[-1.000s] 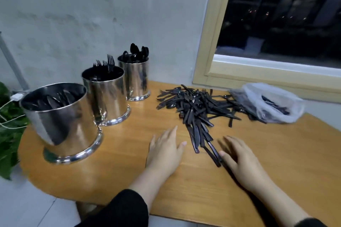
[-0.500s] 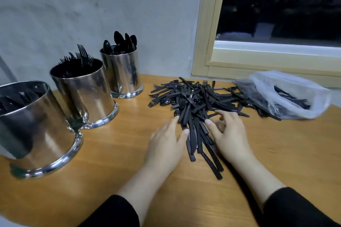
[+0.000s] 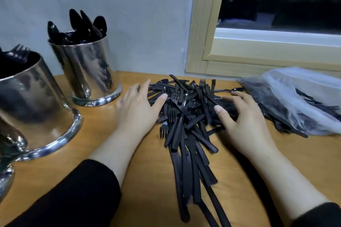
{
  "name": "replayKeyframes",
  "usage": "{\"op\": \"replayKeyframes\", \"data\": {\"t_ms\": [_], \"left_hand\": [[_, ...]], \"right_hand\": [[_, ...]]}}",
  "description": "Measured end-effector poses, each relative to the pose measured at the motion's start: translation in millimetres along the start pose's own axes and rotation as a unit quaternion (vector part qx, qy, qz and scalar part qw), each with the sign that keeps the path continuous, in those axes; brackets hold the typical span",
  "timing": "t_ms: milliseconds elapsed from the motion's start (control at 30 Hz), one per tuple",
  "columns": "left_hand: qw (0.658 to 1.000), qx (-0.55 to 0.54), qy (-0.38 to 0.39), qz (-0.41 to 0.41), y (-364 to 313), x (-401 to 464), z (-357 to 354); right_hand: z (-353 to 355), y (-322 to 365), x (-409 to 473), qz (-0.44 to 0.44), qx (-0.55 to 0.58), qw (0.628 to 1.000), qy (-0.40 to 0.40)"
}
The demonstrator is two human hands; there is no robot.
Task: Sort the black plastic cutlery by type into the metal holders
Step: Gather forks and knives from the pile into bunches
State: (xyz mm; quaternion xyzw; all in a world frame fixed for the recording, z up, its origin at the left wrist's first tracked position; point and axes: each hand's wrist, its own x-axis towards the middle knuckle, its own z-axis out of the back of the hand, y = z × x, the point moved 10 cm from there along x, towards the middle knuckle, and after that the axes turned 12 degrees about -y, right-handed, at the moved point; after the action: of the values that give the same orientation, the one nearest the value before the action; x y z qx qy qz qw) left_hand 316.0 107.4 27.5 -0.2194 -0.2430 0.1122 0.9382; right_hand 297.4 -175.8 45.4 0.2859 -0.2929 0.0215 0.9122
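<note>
On the wooden table [image 3: 129,180], my left hand [image 3: 137,109] and right hand [image 3: 241,118] lie flat, gripping nothing, flanking the black plastic cutlery heap [image 3: 186,116]. Gathering step, I judge; next, pinch one type for the shiny metal holders [image 3: 90,68] far left.

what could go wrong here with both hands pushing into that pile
1. The pile mixes forks, knives and spoons, so a grab may lift several types together.
2. Long pieces point toward the near table edge; the left hand and right hand could nudge them off.
3. The bag touches the pile and could snag.
</note>
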Motion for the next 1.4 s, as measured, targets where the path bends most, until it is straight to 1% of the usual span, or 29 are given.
{"op": "replayKeyframes", "data": {"t_ms": [167, 267, 333, 400, 500, 667, 733, 800, 833, 900, 967, 1067, 1133, 1200, 1267, 1400], "left_hand": [[0.997, 0.032, 0.07, -0.004, -12, 25, -32], [0.992, 0.044, 0.112, -0.033, -23, 26, -47], [0.987, 0.049, 0.141, -0.057, -32, 21, -54], [0.983, 0.048, 0.157, -0.083, -39, 15, -57], [0.979, 0.035, 0.167, -0.108, -45, 5, -54], [0.974, -0.013, 0.186, -0.132, -58, -32, -42], [0.975, -0.081, 0.166, -0.123, -61, -43, -32], [0.973, -0.187, 0.1, -0.088, -56, -41, -12], [0.97, -0.221, 0.064, -0.077, -50, -40, -2], [0.968, -0.241, 0.036, -0.064, -37, -43, 13], [0.969, -0.24, 0.042, -0.05, -23, -50, 22], [0.971, -0.232, 0.05, -0.04, -6, -67, 39], [0.973, -0.213, 0.074, -0.045, -4, -83, 47], [0.973, -0.191, 0.114, -0.058, -4, -104, 50], [0.972, -0.158, 0.158, -0.068, -8, -124, 51], [0.97, -0.041, 0.213, -0.109, -23, -149, 40]], "right_hand": [[-4, -43, 35, -0.042, -0.065, 0.997, 0.025], [-23, -57, 40, -0.053, -0.11, 0.987, 0.109], [-35, -52, 36, -0.027, -0.144, 0.978, 0.151], [-38, -40, 31, -0.004, -0.131, 0.979, 0.153], [-36, -23, 22, 0.017, -0.082, 0.985, 0.148], [-22, -11, -6, 0.007, -0.001, 0.991, 0.137], [-9, -4, -15, 0.003, 0.046, 0.994, 0.103], [10, -1, -18, -0.006, 0.084, 0.995, 0.049], [19, 1, -19, -0.005, 0.091, 0.995, 0.029], [30, 7, -27, 0.005, 0.097, 0.995, 0.023], [32, 15, -40, 0.014, 0.105, 0.993, 0.057], [28, 32, -65, 0.051, 0.098, 0.987, 0.119], [27, 43, -80, 0.075, 0.089, 0.981, 0.155], [26, 49, -90, 0.09, 0.082, 0.976, 0.178], [24, 54, -95, 0.101, 0.072, 0.973, 0.196], [11, 61, -94, 0.117, 0.045, 0.97, 0.206]]}}
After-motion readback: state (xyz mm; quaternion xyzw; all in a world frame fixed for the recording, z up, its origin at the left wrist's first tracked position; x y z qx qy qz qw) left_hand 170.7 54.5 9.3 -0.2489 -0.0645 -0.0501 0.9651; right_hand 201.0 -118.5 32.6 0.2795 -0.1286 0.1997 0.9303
